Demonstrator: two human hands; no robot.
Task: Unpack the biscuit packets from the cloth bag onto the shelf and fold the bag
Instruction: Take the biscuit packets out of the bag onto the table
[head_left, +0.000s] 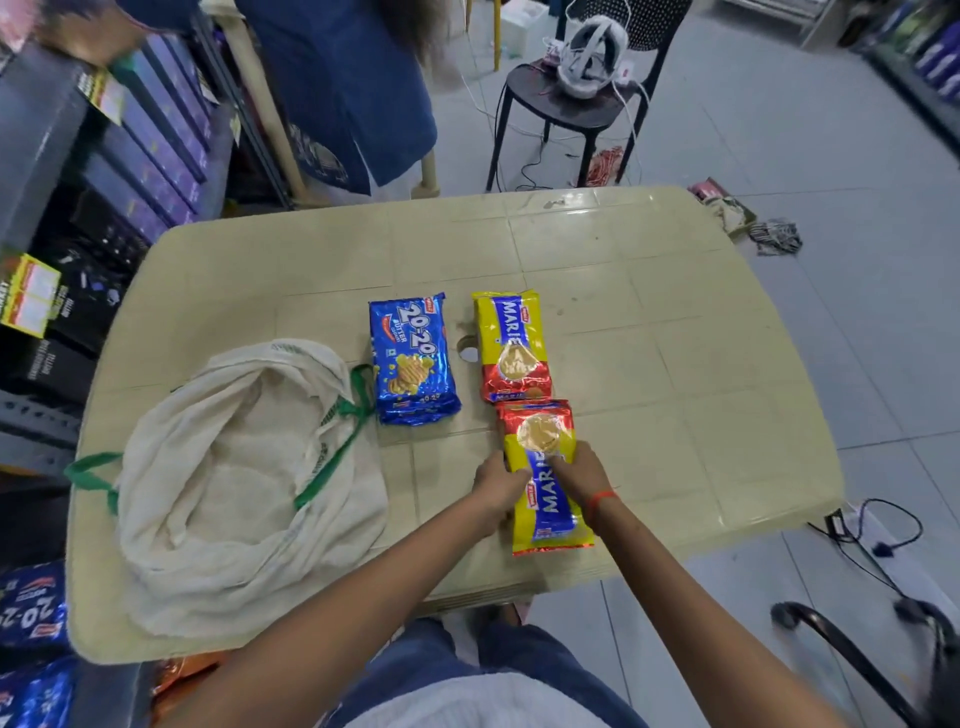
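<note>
A cream cloth bag (244, 483) with green handles lies open and slumped on the left of the beige plastic table (649, 291). A blue 20-20 biscuit packet (413, 358) lies at the table's middle. Right of it lies a yellow-and-red Marie packet (511, 345). A second Marie packet (545, 478) lies just below that one, near the front edge. My left hand (498, 491) grips its left side. My right hand (579, 475) holds it from the right, fingers on top of the wrapper.
Dark shelves with boxes (119, 171) run along the left. A person in blue (343, 88) stands behind the table. A black chair (571, 104) carries a white headset. More blue packets (31, 613) sit at the lower left. Another chair (872, 654) stands at the lower right.
</note>
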